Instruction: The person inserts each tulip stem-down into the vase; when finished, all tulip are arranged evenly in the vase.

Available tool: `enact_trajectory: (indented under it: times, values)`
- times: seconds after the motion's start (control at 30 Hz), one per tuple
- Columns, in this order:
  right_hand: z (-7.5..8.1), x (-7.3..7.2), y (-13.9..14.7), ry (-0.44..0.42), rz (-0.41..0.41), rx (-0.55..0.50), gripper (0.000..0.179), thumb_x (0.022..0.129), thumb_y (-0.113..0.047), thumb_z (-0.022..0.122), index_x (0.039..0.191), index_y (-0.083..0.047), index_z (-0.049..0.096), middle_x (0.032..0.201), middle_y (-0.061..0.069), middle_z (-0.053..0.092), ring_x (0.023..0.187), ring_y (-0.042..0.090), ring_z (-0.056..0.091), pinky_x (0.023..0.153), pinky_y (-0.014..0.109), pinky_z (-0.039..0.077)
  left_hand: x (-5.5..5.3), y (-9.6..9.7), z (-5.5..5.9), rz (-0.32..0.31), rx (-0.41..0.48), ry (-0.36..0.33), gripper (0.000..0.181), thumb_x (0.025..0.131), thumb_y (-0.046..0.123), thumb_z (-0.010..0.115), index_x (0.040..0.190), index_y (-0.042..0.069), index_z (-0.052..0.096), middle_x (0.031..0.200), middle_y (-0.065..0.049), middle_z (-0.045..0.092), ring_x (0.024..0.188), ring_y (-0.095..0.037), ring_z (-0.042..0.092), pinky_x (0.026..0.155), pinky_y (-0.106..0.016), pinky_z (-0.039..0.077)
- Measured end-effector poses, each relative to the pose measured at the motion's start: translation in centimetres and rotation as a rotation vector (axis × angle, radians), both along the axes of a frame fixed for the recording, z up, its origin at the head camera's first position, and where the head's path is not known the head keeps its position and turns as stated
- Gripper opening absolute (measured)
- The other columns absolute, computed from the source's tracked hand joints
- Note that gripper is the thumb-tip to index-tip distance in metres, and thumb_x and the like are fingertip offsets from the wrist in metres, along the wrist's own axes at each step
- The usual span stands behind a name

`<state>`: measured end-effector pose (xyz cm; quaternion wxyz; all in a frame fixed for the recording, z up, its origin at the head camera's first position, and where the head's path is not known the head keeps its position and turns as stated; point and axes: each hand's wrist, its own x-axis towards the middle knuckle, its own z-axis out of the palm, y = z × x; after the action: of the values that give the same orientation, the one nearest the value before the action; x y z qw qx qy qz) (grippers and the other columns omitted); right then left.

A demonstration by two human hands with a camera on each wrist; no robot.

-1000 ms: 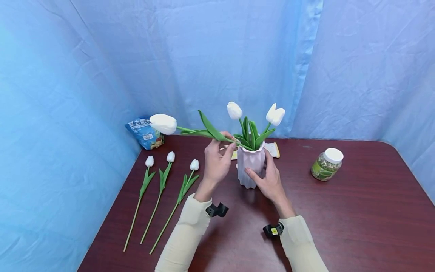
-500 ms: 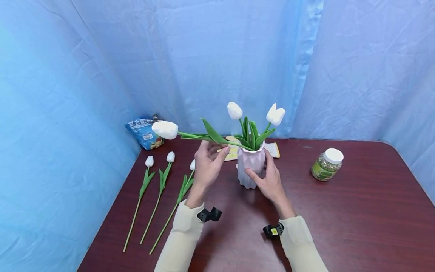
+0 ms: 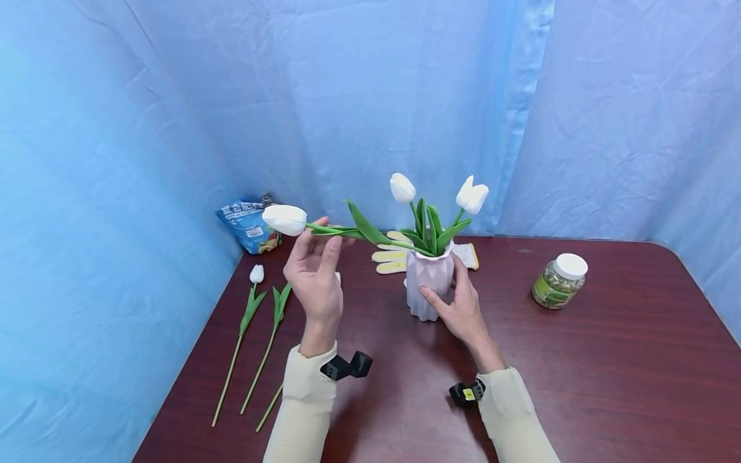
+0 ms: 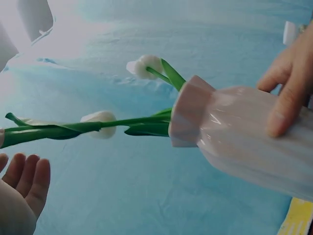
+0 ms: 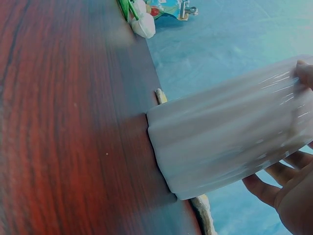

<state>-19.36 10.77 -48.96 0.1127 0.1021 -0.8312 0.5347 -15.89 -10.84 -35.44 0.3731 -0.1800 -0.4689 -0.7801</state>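
A white tulip (image 3: 285,220) with green leaves leans almost level out to the left from the mouth of a pale pink fluted vase (image 3: 428,289). My left hand (image 3: 317,276) has thumb and forefinger at its stem just below the bloom. In the left wrist view the other fingers (image 4: 39,181) are spread loosely under the stem. Two more tulips, a left one (image 3: 402,188) and a right one (image 3: 472,195), stand upright in the vase. My right hand (image 3: 460,315) grips the vase's side, thumb in front; the right wrist view shows the vase's base at the tabletop.
Several tulips (image 3: 249,315) lie on the left of the dark red table (image 3: 608,373), partly hidden behind my left arm. A yellow-and-white work glove (image 3: 390,263) lies behind the vase. A blue packet (image 3: 249,225) stands back left, a white-lidded jar (image 3: 558,283) right. Blue curtains surround the table.
My left hand has slid left along the leaning tulip, from near the vase's rim to just under the bloom. The bloom has dipped slightly. My right hand keeps its hold on the vase.
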Motion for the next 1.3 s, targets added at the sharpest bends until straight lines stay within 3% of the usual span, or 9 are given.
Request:
enact_trajectory:
  times: [0.17,0.4,0.5,0.6,0.67,0.73,0.93,1.2,1.3]
  values:
    - [0.0,0.1,0.0,-0.006,0.007,-0.004,0.09,0.087,-0.033,0.077,0.157,-0.014,0.023,0.15,0.019,0.047,0.131,0.035,0.055,0.104,0.056,0.05,0.0,0.4,0.8,0.044,0.045,0.045,0.02,0.091,0.005,0.071,0.109,0.014,0.073,0.104,0.002,0.075,0.087,-0.008,0.074,0.077,-0.03,0.063]
    - [0.1,0.0,0.0,-0.006,0.01,-0.003,0.091,0.087,-0.032,0.077,0.158,-0.014,0.023,0.151,0.019,0.045,0.132,0.036,0.054,0.106,0.057,0.048,-0.2,1.4,1.2,0.029,-0.007,0.051,0.017,0.091,0.004,0.071,0.105,0.014,0.073,0.1,0.004,0.074,0.089,-0.007,0.073,0.079,-0.026,0.062]
    - [0.1,-0.1,0.0,-0.005,0.008,-0.003,0.091,0.087,-0.032,0.077,0.158,-0.014,0.022,0.151,0.018,0.045,0.132,0.036,0.053,0.106,0.057,0.048,-0.4,2.1,1.1,0.025,-0.136,0.015,0.014,0.089,-0.001,0.071,0.102,-0.003,0.072,0.099,-0.008,0.074,0.087,-0.005,0.071,0.079,-0.023,0.06]
    - [0.1,-0.1,0.0,-0.007,0.009,-0.004,0.09,0.088,-0.033,0.076,0.158,-0.015,0.022,0.151,0.017,0.045,0.132,0.035,0.054,0.105,0.056,0.049,-0.6,2.7,1.0,0.005,-0.34,-0.058,0.025,0.086,-0.008,0.071,0.108,-0.015,0.065,0.098,-0.025,0.07,0.088,-0.007,0.069,0.08,-0.022,0.058]
    - [0.1,0.0,-0.1,-0.004,0.02,-0.009,0.09,0.088,-0.033,0.076,0.158,-0.016,0.022,0.152,0.017,0.044,0.132,0.035,0.054,0.105,0.057,0.049,-0.7,2.8,0.8,-0.006,-0.459,-0.098,0.032,0.084,-0.011,0.07,0.114,-0.017,0.061,0.099,-0.034,0.065,0.089,-0.01,0.068,0.079,-0.022,0.058]
    - [0.1,0.0,-0.1,0.002,0.03,-0.015,0.09,0.088,-0.032,0.076,0.158,-0.015,0.022,0.153,0.018,0.044,0.133,0.036,0.054,0.105,0.058,0.049,-0.7,2.7,0.5,-0.005,-0.513,-0.134,0.037,0.084,-0.011,0.071,0.119,-0.014,0.06,0.099,-0.034,0.065,0.091,-0.016,0.068,0.08,-0.023,0.059]
    - [0.2,0.0,-0.1,0.03,0.02,-0.013,0.09,0.087,-0.028,0.077,0.158,-0.014,0.023,0.152,0.018,0.045,0.131,0.036,0.055,0.104,0.057,0.05,-0.5,1.8,-0.2,0.011,-0.519,-0.176,0.037,0.086,-0.008,0.07,0.121,-0.013,0.061,0.101,-0.033,0.066,0.092,-0.031,0.069,0.081,-0.019,0.057]
    - [0.1,0.0,-0.1,0.009,0.017,-0.008,0.089,0.088,-0.032,0.077,0.157,-0.015,0.024,0.154,0.017,0.043,0.132,0.035,0.054,0.105,0.056,0.049,-0.2,-0.8,-0.9,0.022,-0.482,-0.209,0.035,0.088,-0.005,0.071,0.12,-0.013,0.061,0.1,-0.033,0.065,0.09,-0.01,0.07,0.082,-0.02,0.059]
    - [0.1,0.0,0.0,0.011,0.015,-0.002,0.089,0.088,-0.032,0.077,0.157,-0.014,0.024,0.153,0.017,0.044,0.131,0.035,0.054,0.105,0.056,0.049,0.0,-2.2,-1.0,0.042,-0.469,-0.217,0.035,0.088,-0.006,0.07,0.121,-0.014,0.06,0.099,-0.022,0.069,0.091,-0.008,0.07,0.082,-0.021,0.06]
